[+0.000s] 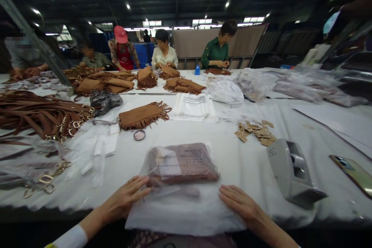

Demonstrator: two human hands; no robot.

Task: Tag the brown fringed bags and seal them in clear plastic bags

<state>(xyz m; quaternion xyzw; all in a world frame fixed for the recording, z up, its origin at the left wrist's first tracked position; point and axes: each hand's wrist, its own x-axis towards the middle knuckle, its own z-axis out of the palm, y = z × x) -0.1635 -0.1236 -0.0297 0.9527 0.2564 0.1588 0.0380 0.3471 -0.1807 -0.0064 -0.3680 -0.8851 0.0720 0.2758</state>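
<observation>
A clear plastic bag (pixel 186 211) lies flat on the table in front of me with a brown fringed bag (pixel 192 162) inside it. Printed text and a pale slip show through the plastic. My left hand (pixel 128 195) rests at the bag's left edge, fingers stretched out, fingertips touching the plastic. Over at the right edge, my right hand (pixel 241 203) lies flat with fingers extended, touching or just beside the plastic. Neither hand grips anything. The open end of the plastic bag points toward me.
A tape dispenser (pixel 293 172) and phone (pixel 353 174) are at right. Kraft tags (pixel 257 131) lie beyond. Brown straps with metal clasps (pixel 43 116) cover the left. A fringed bag (pixel 142 116) and stacked plastic bags (pixel 194 106) lie ahead. Several co-workers stand across the table.
</observation>
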